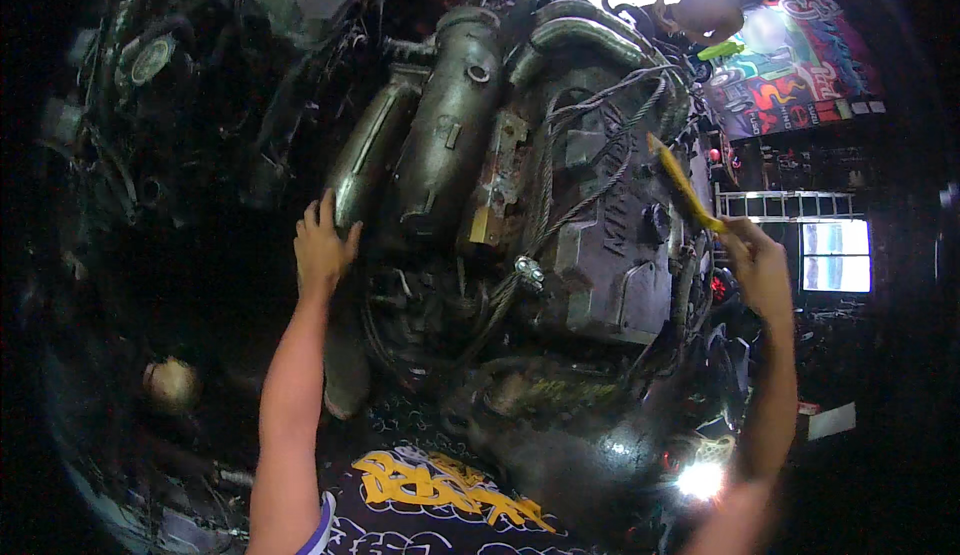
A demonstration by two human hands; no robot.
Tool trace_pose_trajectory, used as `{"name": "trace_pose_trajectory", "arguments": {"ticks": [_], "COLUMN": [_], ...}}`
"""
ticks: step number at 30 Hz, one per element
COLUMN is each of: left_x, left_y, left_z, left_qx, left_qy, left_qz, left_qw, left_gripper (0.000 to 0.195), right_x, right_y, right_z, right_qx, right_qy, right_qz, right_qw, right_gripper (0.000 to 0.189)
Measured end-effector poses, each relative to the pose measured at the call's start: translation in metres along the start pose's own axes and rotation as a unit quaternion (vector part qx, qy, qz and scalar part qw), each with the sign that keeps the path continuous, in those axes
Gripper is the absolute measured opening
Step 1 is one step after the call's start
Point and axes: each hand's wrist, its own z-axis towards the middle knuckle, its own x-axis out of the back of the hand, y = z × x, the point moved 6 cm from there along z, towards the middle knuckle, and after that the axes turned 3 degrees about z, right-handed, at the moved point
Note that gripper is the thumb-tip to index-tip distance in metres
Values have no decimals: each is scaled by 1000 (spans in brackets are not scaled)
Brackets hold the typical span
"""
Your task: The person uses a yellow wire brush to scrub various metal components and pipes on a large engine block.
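In front of me is a large dirty engine with a grey valve cover (577,255) that bears raised lettering. My left hand (324,247) has its fingers spread and rests at the lower end of a shiny metal cylinder (367,150). A thicker metal canister (450,127) lies just right of that cylinder. My right hand (754,262) grips one end of a long yellow tool (684,186), seemingly a wire brush. The tool's far end is over the valve cover's right edge; whether it touches cannot be told. A looped steel wire rope (592,202) lies across the cover.
A metal clamp (529,273) joins the rope. A rusty bracket (499,180) stands between canister and cover. Curved pipes (570,29) run along the top. A bright lamp (701,480) shines at lower right. Another person (705,7) stands beyond the engine, near a printed banner (795,67).
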Motion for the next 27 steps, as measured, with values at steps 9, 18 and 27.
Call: {"name": "trace_pose_trajectory", "arguments": {"ticks": [9,18,27], "left_x": [1,-11,4], "left_y": [14,11,9], "left_z": [1,0,-1], "left_qx": [12,-6,-11], "left_qy": [-29,-5,3], "left_qz": [0,13,10], "left_qw": [1000,1000,1000], "left_gripper": [80,80,79], "right_x": [-81,-101,-128], "right_y": [34,14,-67], "right_z": [73,87,96], "right_qx": [-35,43,47], "right_qy": [23,23,9], "right_qz": [68,82,16], "right_qw": [997,995,999], "right_gripper": [32,36,26]}}
